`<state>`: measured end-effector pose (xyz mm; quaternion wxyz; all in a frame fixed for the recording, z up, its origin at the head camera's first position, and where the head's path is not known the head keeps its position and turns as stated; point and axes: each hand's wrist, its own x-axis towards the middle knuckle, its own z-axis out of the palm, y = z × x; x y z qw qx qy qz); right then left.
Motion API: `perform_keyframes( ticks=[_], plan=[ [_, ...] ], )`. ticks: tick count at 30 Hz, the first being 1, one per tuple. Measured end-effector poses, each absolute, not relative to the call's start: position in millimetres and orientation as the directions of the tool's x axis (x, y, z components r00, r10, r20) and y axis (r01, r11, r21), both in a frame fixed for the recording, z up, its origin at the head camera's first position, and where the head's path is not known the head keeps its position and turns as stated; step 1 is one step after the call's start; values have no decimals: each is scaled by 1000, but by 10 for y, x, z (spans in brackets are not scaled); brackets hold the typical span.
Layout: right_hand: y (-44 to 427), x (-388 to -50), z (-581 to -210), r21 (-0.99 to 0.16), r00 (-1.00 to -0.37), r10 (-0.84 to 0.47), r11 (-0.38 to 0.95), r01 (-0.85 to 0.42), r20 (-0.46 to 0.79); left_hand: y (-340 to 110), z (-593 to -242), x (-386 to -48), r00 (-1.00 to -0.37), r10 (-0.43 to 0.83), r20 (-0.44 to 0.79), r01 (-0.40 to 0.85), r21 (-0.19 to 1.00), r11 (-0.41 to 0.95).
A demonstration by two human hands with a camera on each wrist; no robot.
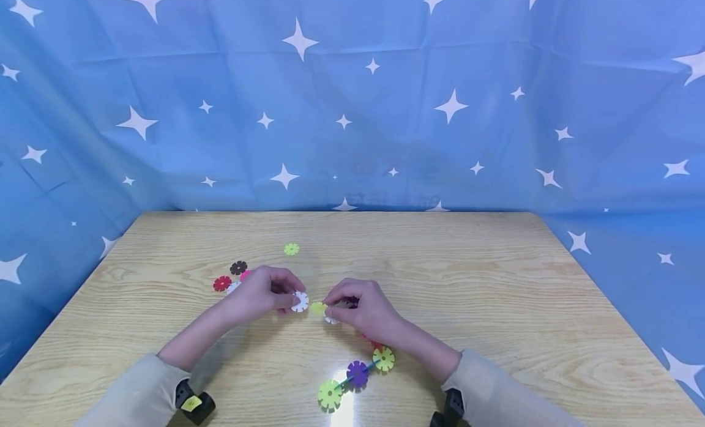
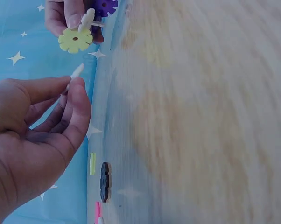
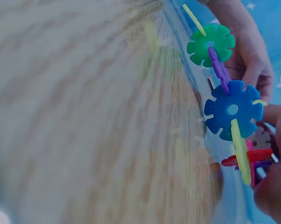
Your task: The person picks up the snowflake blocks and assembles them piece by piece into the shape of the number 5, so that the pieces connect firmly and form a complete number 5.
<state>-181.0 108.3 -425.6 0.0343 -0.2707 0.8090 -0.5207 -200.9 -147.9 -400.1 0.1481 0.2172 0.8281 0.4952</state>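
Between the thumb and fingers of my left hand (image 1: 256, 297) is a white notched disc (image 1: 300, 302), seen edge-on in the left wrist view. My right hand (image 1: 368, 306) pinches a joined piece of notched discs; a yellow disc (image 2: 75, 40) and a white one (image 2: 87, 20) stick out toward the left hand. A small gap separates the two hands' discs. From under the right hand runs a chain with a yellow-green disc (image 1: 384, 358), a purple disc (image 1: 357, 374), a green disc (image 1: 330, 394) and a blue disc (image 3: 233, 110). Fingers partly hide the joints.
Left of the left hand lie loose discs on the wooden table (image 1: 468, 262): a black one (image 1: 238, 267), a red one (image 1: 222, 284), and pink and white ones partly covered by the hand. A yellow-green disc (image 1: 292, 249) lies farther back. A blue star-patterned cloth (image 1: 352, 145) hangs behind.
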Motion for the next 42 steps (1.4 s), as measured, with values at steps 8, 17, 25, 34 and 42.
perform_keyframes(
  ticks=[8,17,25,34,42],
  plan=[
    [1075,-1810,-4263,-850,-852,-473,333,-408,224,-1466,-4024,-1982,-854,516,-72,154,911,382],
    [1078,-1802,-4256,-848,-838,-486,309,-430,248,-1436,-4067,-1956,-853,511,-107,58,954,295],
    [1091,-1804,-4288,-825,-817,-486,290,-485,310,-1373,-4094,-1945,-853,504,-135,-7,969,248],
    [1126,-1773,-4276,-780,-767,-505,256,-570,395,-1336,-4108,-1910,-834,535,-137,-91,990,111],
    [1144,-1737,-4258,-786,-764,-496,231,-574,412,-1283,-4092,-1908,-839,520,-161,-133,987,92]
  ],
)
